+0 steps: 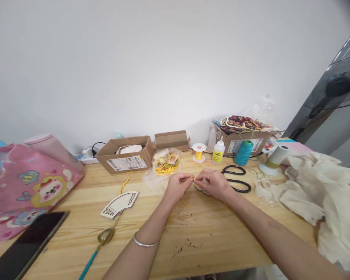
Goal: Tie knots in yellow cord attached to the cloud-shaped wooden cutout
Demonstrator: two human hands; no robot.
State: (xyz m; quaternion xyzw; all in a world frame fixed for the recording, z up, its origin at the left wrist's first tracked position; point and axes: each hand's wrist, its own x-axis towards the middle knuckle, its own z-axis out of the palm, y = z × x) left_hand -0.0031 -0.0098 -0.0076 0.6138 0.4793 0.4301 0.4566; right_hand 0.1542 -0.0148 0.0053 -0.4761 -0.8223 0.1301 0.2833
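Both my hands meet above the middle of the wooden table. My left hand (177, 186) pinches a yellow cord (187, 178) between thumb and fingers. Close beside it, my right hand (214, 184) is closed on the same cord. Under the right fingers a pale, curved-edged piece (203, 190) shows in part; its full shape is hidden. Cord ends trail below both hands. Just right of my right hand lie black-handled scissors (239, 186), their blades hidden behind it. A fan-shaped wooden pendant (120, 203) with yellow cord lies to the left.
A spoon (105, 236) and a phone (26, 247) lie front left, near a pink bag (46, 186). Along the back stand cardboard boxes (128, 161), a bag of cords (167, 165), a yellow spool (198, 153), a glue bottle (218, 151) and teal thread (244, 153). Cloth (335, 198) covers the right.
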